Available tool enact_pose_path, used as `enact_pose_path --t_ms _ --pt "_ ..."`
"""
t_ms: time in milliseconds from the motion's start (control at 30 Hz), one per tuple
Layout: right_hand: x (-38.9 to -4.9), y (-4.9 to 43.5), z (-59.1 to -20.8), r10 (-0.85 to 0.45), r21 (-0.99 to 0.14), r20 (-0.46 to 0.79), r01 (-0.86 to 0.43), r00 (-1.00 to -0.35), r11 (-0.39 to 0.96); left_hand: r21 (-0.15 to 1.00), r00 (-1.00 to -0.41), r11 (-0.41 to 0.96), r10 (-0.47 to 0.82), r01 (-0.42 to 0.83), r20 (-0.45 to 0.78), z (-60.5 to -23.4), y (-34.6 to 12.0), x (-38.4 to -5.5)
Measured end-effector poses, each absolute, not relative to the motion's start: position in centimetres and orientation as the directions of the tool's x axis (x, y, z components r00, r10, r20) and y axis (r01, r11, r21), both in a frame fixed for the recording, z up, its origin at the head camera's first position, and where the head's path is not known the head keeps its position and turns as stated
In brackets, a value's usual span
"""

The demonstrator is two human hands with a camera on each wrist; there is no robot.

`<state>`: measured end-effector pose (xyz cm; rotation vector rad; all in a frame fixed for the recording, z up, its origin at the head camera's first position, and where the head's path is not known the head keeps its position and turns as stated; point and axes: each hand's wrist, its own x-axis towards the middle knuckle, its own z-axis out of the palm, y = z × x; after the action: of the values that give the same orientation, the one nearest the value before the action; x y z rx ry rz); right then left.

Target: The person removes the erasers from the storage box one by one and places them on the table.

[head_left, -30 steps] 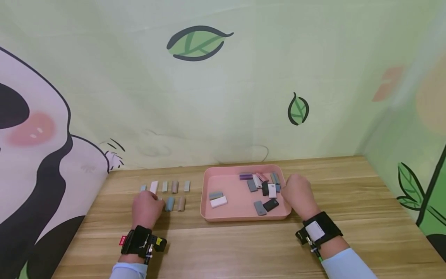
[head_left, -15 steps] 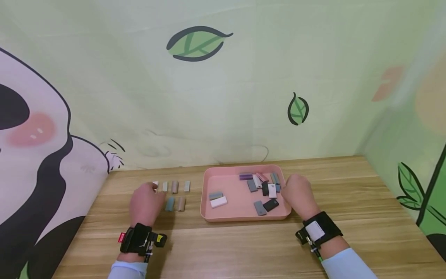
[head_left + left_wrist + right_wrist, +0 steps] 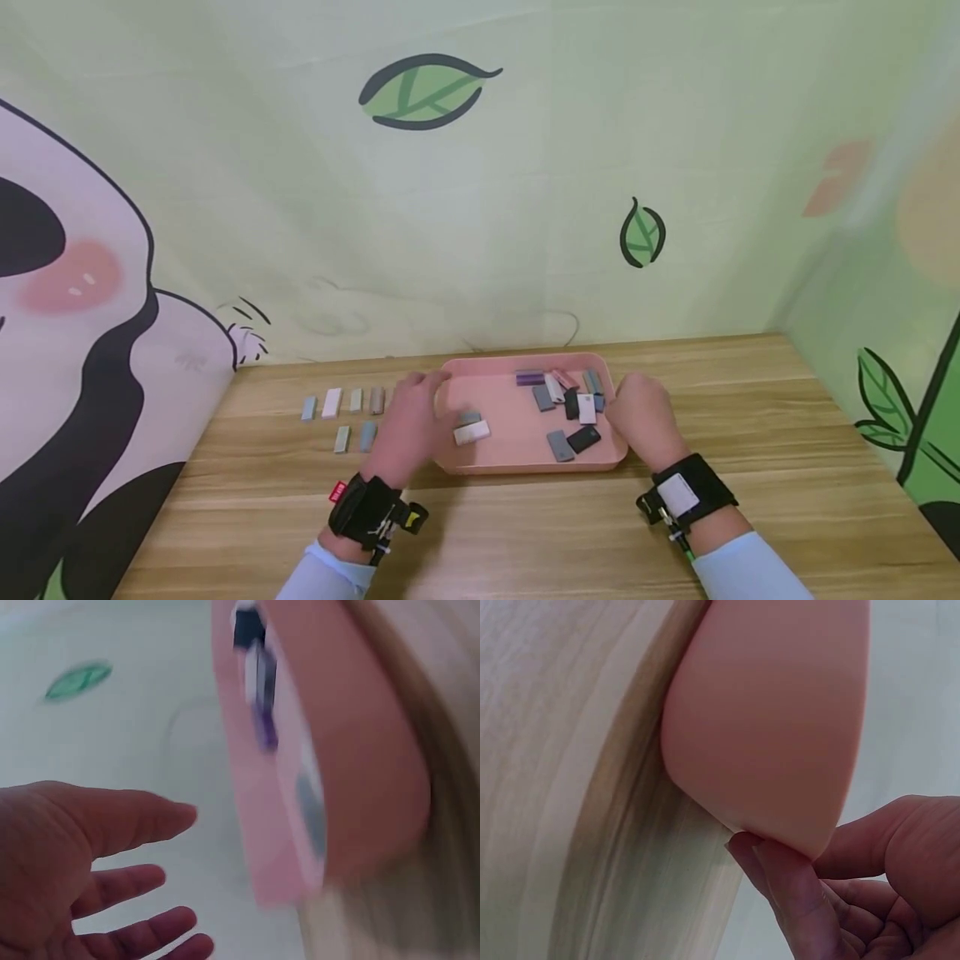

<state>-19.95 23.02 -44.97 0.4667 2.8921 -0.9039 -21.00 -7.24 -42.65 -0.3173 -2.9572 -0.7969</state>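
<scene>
I judged the step a pick from the pink tray [image 3: 517, 468], next calling for a light pinch on the white block [image 3: 472, 432] inside its left end. At the tray's left rim my left grip [image 3: 412, 429], blurred, was spread and seemingly empty; my right grip [image 3: 643, 419] pinched the tray's right side.

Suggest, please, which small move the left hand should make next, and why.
Probably the left hand should lower to the white block and pinch it: the hand is open and empty, that block lies close to it inside the pink tray, and the right hand grips the tray's edge.
</scene>
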Motion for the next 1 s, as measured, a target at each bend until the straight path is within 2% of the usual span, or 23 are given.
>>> enact_pose_path --t_ms 233,600,1000 --pt "-20.1 23.1 -45.2 0.248 -0.521 -0.109 0.268 -0.963 0.810 0.361 -0.956 0.887 0.287 0.289 0.060 -44.0 -3.4 -20.2" --pt "-20.1 23.0 -45.0 0.250 -0.531 -0.119 0.275 -0.961 0.802 0.362 -0.962 0.902 0.268 0.236 -0.042 -45.3 -2.0 -19.8" --pt "-20.0 23.2 -45.1 0.251 -0.542 -0.122 0.277 -0.960 0.794 0.300 -0.963 0.919 0.269 0.255 -0.005 -46.2 -1.7 -19.8"
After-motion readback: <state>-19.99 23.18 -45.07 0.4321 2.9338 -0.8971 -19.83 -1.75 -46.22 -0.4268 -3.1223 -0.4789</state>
